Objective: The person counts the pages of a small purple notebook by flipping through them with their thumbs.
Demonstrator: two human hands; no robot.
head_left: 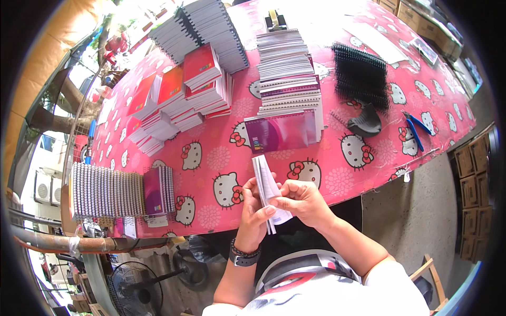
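Observation:
A thin stack of notebook pages (pixel 267 185) stands on edge between my hands, just past the near edge of the table, its leaves slightly fanned. My left hand (pixel 253 213) is closed around its left side, thumb lying across the lower part. My right hand (pixel 308 203) pinches the leaves on the right with thumb and fingers. Directly beyond is a long row of unbound notebooks (pixel 287 87), the front one with a purple cover (pixel 279 131). Black spiral coils (pixel 360 73) lie piled to the right, with a dark grey curved object (pixel 365 121) below them.
Blue-handled pliers (pixel 416 131) lie at the right on the pink patterned tablecloth (pixel 211 158). Red-covered notebooks (pixel 200 68) are stacked at the far left, before tall coil-bound piles (pixel 211 26). Bound notebooks (pixel 108 189) line the near left edge. A fan (pixel 136 289) stands below.

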